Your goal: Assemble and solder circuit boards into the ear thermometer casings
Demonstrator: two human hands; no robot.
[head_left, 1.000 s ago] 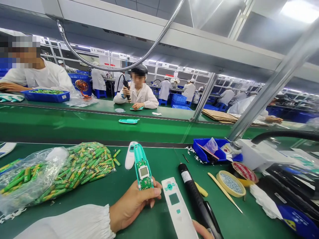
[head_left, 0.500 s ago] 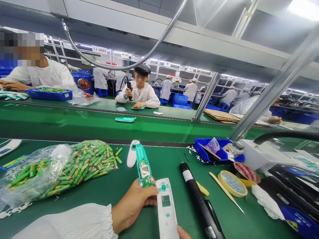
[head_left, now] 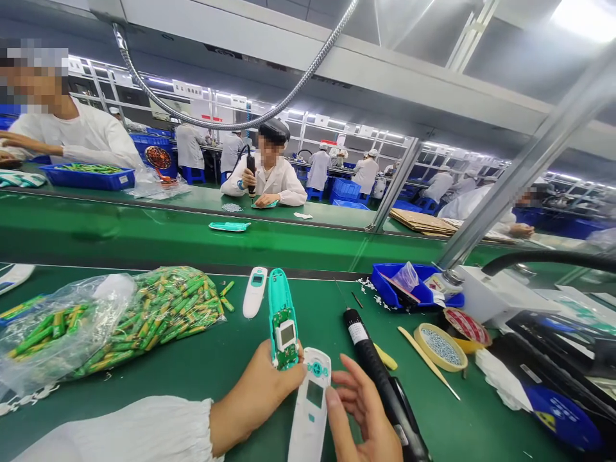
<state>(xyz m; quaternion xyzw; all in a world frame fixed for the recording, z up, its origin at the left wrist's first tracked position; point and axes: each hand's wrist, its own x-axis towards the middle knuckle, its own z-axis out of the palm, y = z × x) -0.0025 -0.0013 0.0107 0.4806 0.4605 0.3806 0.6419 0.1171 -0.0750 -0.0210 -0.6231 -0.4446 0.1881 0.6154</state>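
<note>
Head view shows the left hand's [head_left: 262, 393] grip clamped round the lower end of a teal shell [head_left: 280, 292], its circuit board [head_left: 280, 319] facing up, probably so nothing presses on the small screen. Just below is a white cover [head_left: 303, 439], its top near the left thumb; the right hand's [head_left: 366, 414] grip is apart, thumb by the cover's edge, contact unclear, perhaps to steady it. A black screwdriver [head_left: 368, 359] lies beside that hand, seemingly for easy reach, with a dish [head_left: 445, 367] of tiny metal bits farther right. The green desk [head_left: 250, 346] also bears a bag of green sticks [head_left: 166, 314] and a white handset [head_left: 253, 298]. Across a green channel [head_left: 289, 247], a co-worker [head_left: 291, 185] grips a dark tool [head_left: 251, 168] in a brightly lit workroom.
</note>
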